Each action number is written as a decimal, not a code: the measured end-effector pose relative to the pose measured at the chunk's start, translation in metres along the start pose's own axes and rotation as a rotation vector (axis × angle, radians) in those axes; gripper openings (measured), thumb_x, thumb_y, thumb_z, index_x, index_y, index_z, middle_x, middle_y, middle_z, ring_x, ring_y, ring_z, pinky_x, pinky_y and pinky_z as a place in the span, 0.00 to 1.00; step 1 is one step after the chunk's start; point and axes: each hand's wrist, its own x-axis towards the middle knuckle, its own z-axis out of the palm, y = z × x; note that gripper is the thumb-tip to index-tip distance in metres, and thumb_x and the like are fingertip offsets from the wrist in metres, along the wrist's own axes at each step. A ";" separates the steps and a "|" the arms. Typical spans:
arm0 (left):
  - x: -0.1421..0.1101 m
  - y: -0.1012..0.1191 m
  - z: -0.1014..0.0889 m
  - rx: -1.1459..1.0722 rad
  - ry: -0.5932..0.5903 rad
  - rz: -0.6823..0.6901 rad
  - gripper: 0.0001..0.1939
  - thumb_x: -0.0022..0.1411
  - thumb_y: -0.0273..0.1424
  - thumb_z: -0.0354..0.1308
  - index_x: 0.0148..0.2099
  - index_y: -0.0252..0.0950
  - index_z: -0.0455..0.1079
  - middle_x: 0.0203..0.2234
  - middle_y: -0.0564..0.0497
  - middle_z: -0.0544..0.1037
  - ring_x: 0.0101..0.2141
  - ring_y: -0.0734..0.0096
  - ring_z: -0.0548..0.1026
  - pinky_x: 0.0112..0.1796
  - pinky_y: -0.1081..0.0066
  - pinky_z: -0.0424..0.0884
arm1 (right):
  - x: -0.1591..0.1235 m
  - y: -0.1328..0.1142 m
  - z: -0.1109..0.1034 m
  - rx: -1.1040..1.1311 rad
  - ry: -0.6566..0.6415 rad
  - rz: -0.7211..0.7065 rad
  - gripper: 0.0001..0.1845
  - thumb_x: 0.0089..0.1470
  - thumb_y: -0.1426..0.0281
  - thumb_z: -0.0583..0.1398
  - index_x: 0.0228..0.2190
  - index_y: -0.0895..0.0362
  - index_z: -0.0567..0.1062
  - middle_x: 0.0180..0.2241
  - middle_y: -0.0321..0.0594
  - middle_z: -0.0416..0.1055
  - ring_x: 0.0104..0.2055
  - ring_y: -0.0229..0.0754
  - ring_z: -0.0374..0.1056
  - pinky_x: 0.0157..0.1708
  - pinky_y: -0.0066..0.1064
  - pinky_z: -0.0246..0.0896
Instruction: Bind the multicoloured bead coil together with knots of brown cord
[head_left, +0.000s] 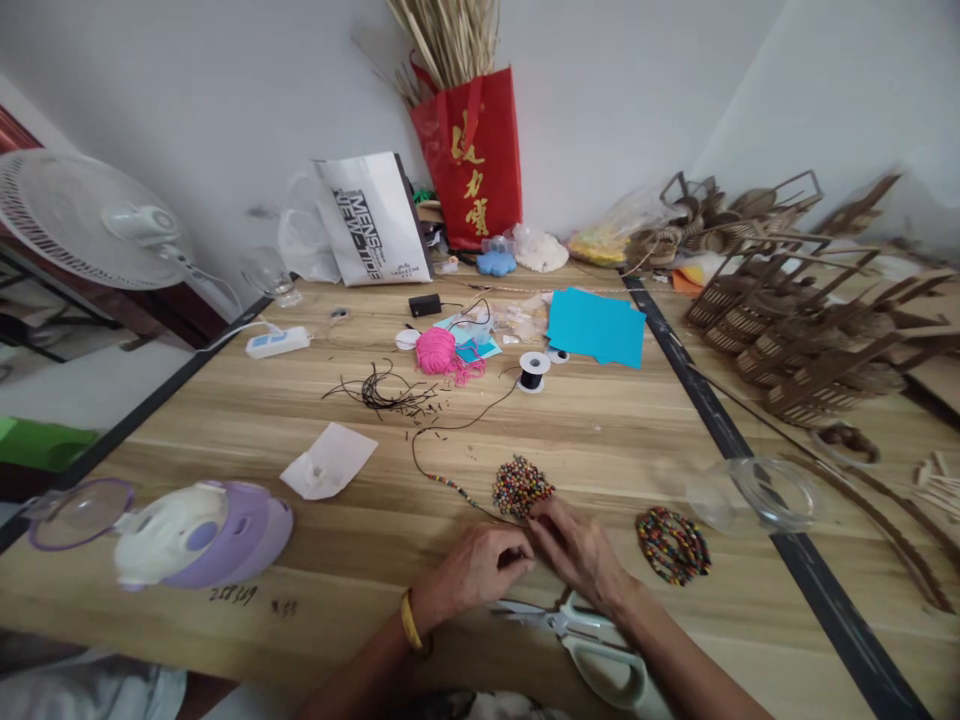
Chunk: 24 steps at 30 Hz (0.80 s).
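My left hand [480,568], with a gold bangle [410,622] at the wrist, is curled closed at the black cord [491,515]; the exact grip is hidden. Small coloured beads [454,487] are threaded on that cord, which runs back to a white spool [533,372]. At the near right edge of a heap of loose multicoloured beads [520,484], my right hand [581,548] has its fingertips together, and whatever they pinch is too small to make out. Scissors with pale green handles [600,640] lie below both hands. A coiled beaded strand [673,545] rests to the right.
A purple and white bottle [206,535] and a white paper [330,462] lie on the left. Farther back are cut black cords [382,390], pink yarn [436,351] and blue sheets [596,327]. A clear round container [776,495] and woven baskets [795,340] occupy the right.
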 end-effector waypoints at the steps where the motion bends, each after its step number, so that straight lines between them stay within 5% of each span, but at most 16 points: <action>1: 0.000 0.000 0.000 0.013 -0.013 -0.016 0.05 0.58 0.27 0.58 0.34 0.34 0.76 0.25 0.52 0.78 0.25 0.74 0.70 0.31 0.76 0.63 | 0.000 0.000 0.000 0.048 0.043 0.027 0.11 0.66 0.66 0.49 0.36 0.56 0.68 0.28 0.39 0.70 0.28 0.38 0.67 0.29 0.27 0.61; 11: -0.004 0.003 -0.003 0.040 -0.041 -0.052 0.06 0.59 0.29 0.58 0.35 0.35 0.77 0.27 0.51 0.80 0.28 0.72 0.72 0.33 0.75 0.62 | 0.000 0.012 -0.001 0.284 0.215 0.362 0.19 0.61 0.57 0.54 0.28 0.58 0.70 0.21 0.34 0.64 0.23 0.36 0.59 0.23 0.25 0.55; 16: -0.004 0.002 -0.002 0.045 -0.050 -0.030 0.07 0.59 0.28 0.57 0.37 0.35 0.77 0.29 0.50 0.80 0.29 0.71 0.72 0.33 0.75 0.63 | -0.001 0.010 -0.002 0.356 0.224 0.382 0.18 0.62 0.58 0.52 0.38 0.58 0.73 0.27 0.39 0.69 0.28 0.39 0.64 0.27 0.27 0.59; 24: -0.006 0.006 -0.007 0.011 -0.037 0.002 0.08 0.60 0.29 0.57 0.37 0.35 0.77 0.29 0.50 0.80 0.28 0.71 0.72 0.32 0.75 0.63 | 0.002 0.004 -0.015 0.497 0.309 0.416 0.18 0.61 0.57 0.55 0.45 0.57 0.69 0.22 0.32 0.61 0.23 0.36 0.57 0.22 0.25 0.54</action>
